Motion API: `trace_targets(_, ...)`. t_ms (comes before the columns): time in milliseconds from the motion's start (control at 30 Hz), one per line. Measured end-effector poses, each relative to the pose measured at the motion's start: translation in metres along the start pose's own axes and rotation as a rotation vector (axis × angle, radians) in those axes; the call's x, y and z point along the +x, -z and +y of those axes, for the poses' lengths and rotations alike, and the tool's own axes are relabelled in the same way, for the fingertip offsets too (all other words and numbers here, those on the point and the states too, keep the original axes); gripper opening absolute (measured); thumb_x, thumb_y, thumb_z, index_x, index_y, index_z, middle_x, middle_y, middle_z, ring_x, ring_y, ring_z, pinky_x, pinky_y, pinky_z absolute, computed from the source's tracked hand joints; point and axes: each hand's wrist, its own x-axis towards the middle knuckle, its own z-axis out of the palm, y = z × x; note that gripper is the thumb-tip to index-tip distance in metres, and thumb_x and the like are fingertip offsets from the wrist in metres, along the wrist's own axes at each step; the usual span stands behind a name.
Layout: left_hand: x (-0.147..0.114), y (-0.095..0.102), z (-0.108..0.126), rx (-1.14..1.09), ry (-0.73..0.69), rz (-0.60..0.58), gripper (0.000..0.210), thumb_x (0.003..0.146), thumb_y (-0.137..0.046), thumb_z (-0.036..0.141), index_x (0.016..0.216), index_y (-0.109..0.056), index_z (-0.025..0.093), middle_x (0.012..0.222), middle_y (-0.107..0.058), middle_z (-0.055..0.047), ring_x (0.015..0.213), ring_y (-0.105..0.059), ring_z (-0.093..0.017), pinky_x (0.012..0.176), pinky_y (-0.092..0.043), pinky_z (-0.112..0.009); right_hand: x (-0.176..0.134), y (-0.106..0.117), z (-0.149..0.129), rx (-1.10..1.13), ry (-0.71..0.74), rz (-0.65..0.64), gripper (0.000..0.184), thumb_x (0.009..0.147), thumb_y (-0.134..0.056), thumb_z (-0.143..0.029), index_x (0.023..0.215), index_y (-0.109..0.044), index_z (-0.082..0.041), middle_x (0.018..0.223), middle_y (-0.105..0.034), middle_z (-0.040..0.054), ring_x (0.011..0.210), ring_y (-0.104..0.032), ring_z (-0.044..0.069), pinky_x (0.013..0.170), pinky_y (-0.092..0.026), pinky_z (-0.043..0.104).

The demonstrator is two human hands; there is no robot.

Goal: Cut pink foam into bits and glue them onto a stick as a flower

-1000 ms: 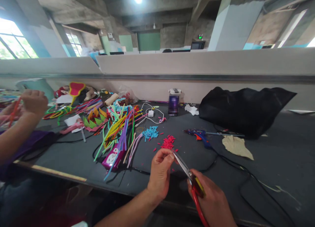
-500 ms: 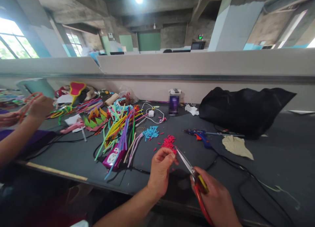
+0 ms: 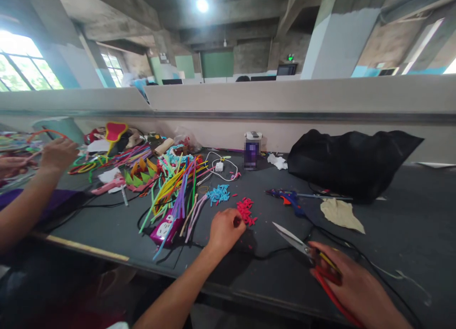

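My right hand (image 3: 351, 281) grips a pair of red-handled scissors (image 3: 292, 238), whose blades point up and left above the table. My left hand (image 3: 225, 231) is at the near left edge of a pile of short red pieces (image 3: 246, 211). Its fingers are curled together, and what they hold, if anything, is hidden. Just behind and to the left of the red pile lies a heap of short light-blue pieces (image 3: 218, 194).
Pipe cleaners (image 3: 178, 186) lie across a purple power strip (image 3: 164, 230) on the left. A blue glue gun (image 3: 294, 203), a beige cloth (image 3: 342, 215) and a black bag (image 3: 349, 162) are to the right. A co-worker's hand (image 3: 59, 153) holds an orange strip at far left.
My left hand has moved left and turned palm down beside the red pile. My right hand has drawn the scissors right, away from it. The co-worker's hands shifted slightly.
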Motion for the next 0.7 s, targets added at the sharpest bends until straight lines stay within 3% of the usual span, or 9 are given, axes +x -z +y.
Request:
trace_targets(133,0.002,-0.004,-0.001,0.082,0.02,-0.04,0.011,0.074,-0.058,0.013,0.076,-0.067,0.019,0.077,-0.068,-0.003,0.073,-0.059,-0.017,0.068,-0.036,-0.027,0.001,0.005,0.012,-0.019,0.098,0.007,0.049,0.074,-0.065,-0.033,0.123,-0.061,-0.031,0.109,-0.073,0.0022,0.092,-0.071,0.021,0.077,-0.059,0.03)
trace_targets(333,0.002,-0.005,0.0,0.127,0.031,-0.05,0.011,0.078,-0.056,0.016,0.078,-0.066,0.019,0.079,-0.067,-0.004,0.074,-0.06,-0.018,0.068,-0.035,-0.028,0.005,0.006,0.017,-0.014,0.134,-0.059,0.049,0.079,-0.062,-0.039,0.127,-0.06,-0.028,0.114,-0.071,0.0035,0.097,-0.07,0.021,0.082,-0.058,0.034)
trace_targets(500,0.0,-0.006,-0.003,0.143,0.042,-0.043,0.009,0.076,-0.055,0.016,0.077,-0.064,0.018,0.079,-0.065,-0.004,0.073,-0.059,-0.018,0.065,-0.034,-0.027,0.013,0.012,0.015,-0.103,0.169,-0.021,0.036,0.083,-0.058,-0.043,0.115,-0.066,-0.028,0.109,-0.072,0.0047,0.098,-0.068,0.024,0.085,-0.055,0.04)
trace_targets(633,-0.001,-0.01,-0.003,0.126,0.036,-0.039,0.008,0.078,-0.054,0.016,0.077,-0.062,0.019,0.08,-0.064,-0.003,0.075,-0.059,-0.018,0.069,-0.036,-0.027,0.049,0.026,-0.007,-0.123,0.244,0.084,0.032,0.088,-0.049,-0.03,0.117,-0.06,-0.024,0.122,-0.064,0.006,0.113,-0.058,0.023,0.097,-0.046,0.043)
trace_targets(700,-0.002,-0.012,-0.002,0.1,0.027,-0.035,0.007,0.078,-0.054,0.017,0.077,-0.061,0.02,0.079,-0.064,-0.003,0.077,-0.06,-0.018,0.072,-0.037,-0.027,0.081,0.03,-0.02,-0.123,0.32,0.02,0.031,0.086,-0.045,-0.02,0.114,-0.059,-0.023,0.131,-0.059,0.0055,0.119,-0.052,0.022,0.103,-0.041,0.044)
